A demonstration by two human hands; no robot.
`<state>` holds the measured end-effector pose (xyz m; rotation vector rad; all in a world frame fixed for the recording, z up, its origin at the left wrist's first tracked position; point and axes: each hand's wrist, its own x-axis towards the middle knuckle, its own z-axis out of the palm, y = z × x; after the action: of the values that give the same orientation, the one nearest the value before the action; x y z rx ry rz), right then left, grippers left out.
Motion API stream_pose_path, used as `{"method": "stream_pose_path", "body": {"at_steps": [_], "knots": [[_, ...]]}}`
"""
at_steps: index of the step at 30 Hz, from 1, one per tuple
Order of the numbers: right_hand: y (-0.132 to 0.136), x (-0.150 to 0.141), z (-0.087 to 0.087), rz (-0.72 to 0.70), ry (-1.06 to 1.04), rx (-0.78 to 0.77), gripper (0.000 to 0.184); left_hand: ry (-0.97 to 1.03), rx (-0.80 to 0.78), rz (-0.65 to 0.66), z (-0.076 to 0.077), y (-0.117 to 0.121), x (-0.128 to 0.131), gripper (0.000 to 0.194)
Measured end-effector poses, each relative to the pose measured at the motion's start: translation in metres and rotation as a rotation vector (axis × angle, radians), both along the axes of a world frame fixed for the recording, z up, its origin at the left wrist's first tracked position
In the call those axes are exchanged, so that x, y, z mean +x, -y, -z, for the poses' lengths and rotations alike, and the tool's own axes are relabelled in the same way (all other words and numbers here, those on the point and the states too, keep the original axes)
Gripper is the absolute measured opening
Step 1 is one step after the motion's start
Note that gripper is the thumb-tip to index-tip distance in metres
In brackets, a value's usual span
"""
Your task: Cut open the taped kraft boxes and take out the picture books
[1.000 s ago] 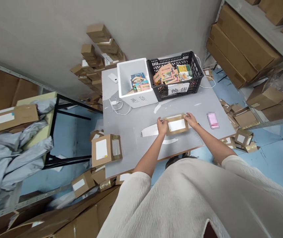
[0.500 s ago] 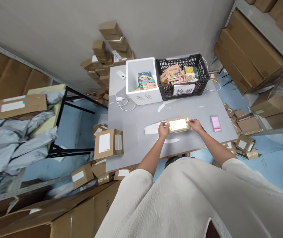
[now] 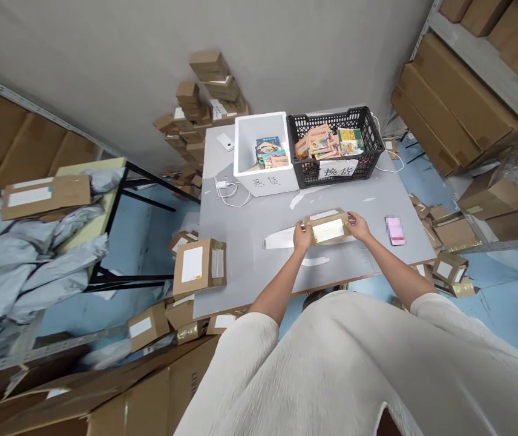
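A small brown cardboard box [image 3: 343,219] with white labels is held between my two hands, above the grey table [image 3: 254,266]. My left hand [image 3: 302,236] grips its left end, fingers closed on the edge. On the right end, my right hand [image 3: 357,226] is closed round the side. Beneath and to the left of the box lies a white strip [image 3: 280,238] on the tabletop. Another torn white strip [image 3: 315,261] rests nearer the table's front edge.
Behind stand a white foam box [image 3: 265,183] and a black crate [image 3: 335,172], both holding books. A pink phone-like object [image 3: 395,231] lies at right. A larger carton [image 3: 199,266] sits on the left edge; a white cable [image 3: 234,197] lies behind it.
Both hands have tilted the cardboard box, so its top face and a second white label now show. The view has shifted slightly.
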<state>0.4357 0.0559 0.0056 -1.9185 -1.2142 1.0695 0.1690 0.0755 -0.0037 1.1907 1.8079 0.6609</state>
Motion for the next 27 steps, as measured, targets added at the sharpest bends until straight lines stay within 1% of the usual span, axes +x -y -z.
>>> {"method": "stream_pose_path", "body": {"at_steps": [3, 5, 8, 12, 14, 16, 18, 21, 25, 27], "knots": [[-0.001, -0.003, -0.006, 0.032, -0.024, 0.019, 0.066, -0.019, 0.063, -0.018, -0.007, -0.003, 0.002, 0.051], [0.003, -0.005, -0.005, 0.040, 0.040, -0.014, 0.065, -0.040, 0.073, 0.003, -0.005, 0.000, 0.002, 0.050], [0.018, -0.008, 0.004, 0.016, 0.123, -0.090, 0.058, -0.052, 0.050, 0.018, 0.006, 0.012, -0.001, 0.052], [0.038, -0.009, 0.015, -0.031, 0.146, -0.177, 0.051, -0.056, -0.066, 0.026, 0.026, 0.030, -0.006, 0.058], [0.041, -0.009, 0.018, -0.044, 0.151, -0.183, 0.050, -0.037, -0.098, 0.040, 0.031, 0.033, -0.009, 0.062], [0.039, -0.009, 0.019, -0.052, 0.157, -0.169, 0.050, -0.012, -0.098, 0.045, 0.035, 0.031, -0.010, 0.065], [0.036, -0.009, 0.019, -0.049, 0.151, -0.148, 0.053, 0.004, -0.076, 0.044, 0.036, 0.026, -0.011, 0.068], [0.033, -0.009, 0.019, -0.028, 0.100, -0.123, 0.066, 0.032, -0.041, 0.040, 0.037, 0.022, -0.011, 0.070], [0.032, -0.011, 0.020, -0.036, 0.025, -0.108, 0.080, 0.125, -0.051, 0.048, 0.037, 0.021, -0.010, 0.080], [0.032, -0.013, 0.018, -0.045, -0.024, -0.109, 0.086, 0.171, -0.056, 0.062, 0.035, 0.020, -0.009, 0.086]]}}
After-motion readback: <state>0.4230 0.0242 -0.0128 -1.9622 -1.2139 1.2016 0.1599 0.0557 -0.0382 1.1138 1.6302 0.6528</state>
